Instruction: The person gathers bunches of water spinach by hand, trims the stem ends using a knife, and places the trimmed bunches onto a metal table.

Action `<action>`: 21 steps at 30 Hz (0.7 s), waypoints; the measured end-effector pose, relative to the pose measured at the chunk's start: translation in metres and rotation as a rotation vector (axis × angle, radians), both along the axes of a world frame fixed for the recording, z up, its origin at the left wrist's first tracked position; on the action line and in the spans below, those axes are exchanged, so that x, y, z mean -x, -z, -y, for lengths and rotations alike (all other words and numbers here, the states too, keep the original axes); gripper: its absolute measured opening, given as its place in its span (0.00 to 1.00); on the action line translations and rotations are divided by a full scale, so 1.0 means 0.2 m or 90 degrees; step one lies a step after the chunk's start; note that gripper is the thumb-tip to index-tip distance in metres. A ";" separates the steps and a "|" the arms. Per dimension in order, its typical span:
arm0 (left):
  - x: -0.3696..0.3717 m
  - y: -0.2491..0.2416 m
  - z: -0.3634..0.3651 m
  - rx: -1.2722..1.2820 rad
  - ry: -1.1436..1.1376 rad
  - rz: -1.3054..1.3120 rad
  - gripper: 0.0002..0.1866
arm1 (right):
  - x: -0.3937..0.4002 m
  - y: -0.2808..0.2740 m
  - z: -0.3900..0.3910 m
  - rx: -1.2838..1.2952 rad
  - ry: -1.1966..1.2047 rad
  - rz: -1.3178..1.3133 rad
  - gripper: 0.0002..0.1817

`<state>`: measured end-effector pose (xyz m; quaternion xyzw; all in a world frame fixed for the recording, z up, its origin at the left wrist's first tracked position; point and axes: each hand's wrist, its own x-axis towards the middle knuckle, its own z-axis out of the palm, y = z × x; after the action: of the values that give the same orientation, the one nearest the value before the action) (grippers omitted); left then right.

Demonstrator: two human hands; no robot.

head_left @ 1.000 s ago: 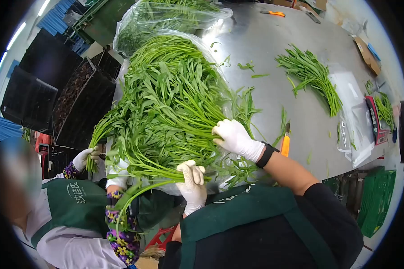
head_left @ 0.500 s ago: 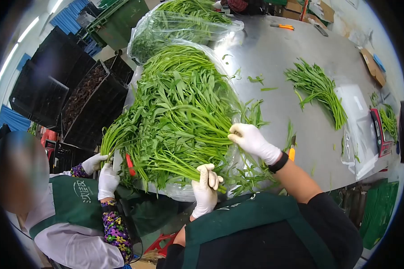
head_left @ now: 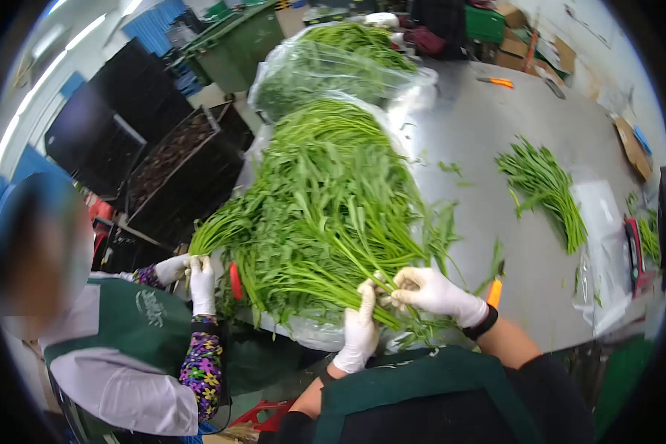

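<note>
A large heap of water spinach [head_left: 325,185], long green stems with narrow leaves, lies on clear plastic in front of me. My left hand [head_left: 360,325], in a white glove, is closed around a bunch of stems at the heap's near edge. Close beside it, my right hand [head_left: 438,294], also gloved, pinches a few stems whose leafy ends stretch back over the heap. Its fingertips are near those of my left hand. Loose leaves lie under my wrists. An orange-handled knife [head_left: 495,291] rests just beyond my right wrist.
At left, a co-worker's gloved hands [head_left: 202,277] hold stems near a red-handled tool [head_left: 235,281]. A sorted bunch [head_left: 544,189] lies on the metal table [head_left: 473,133] beside plastic bags [head_left: 603,244] and a red scale [head_left: 635,255]. Another orange knife [head_left: 496,82] lies at the back.
My right hand has come from the heap's right side toward my left hand, bringing stems with it. My left hand still grips its bunch. The whole view has shifted.
</note>
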<state>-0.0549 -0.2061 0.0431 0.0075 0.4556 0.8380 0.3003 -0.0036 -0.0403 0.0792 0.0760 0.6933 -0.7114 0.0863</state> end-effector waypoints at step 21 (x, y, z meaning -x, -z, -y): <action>0.04 -0.01 0.16 -0.038 0.091 0.086 0.24 | 0.16 -0.11 0.16 -0.418 -0.083 -0.101 0.11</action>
<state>-0.0630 -0.2371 0.0447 -0.0074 0.4076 0.8263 0.3886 -0.0363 -0.0721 0.1015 -0.0001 0.8932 -0.4470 0.0485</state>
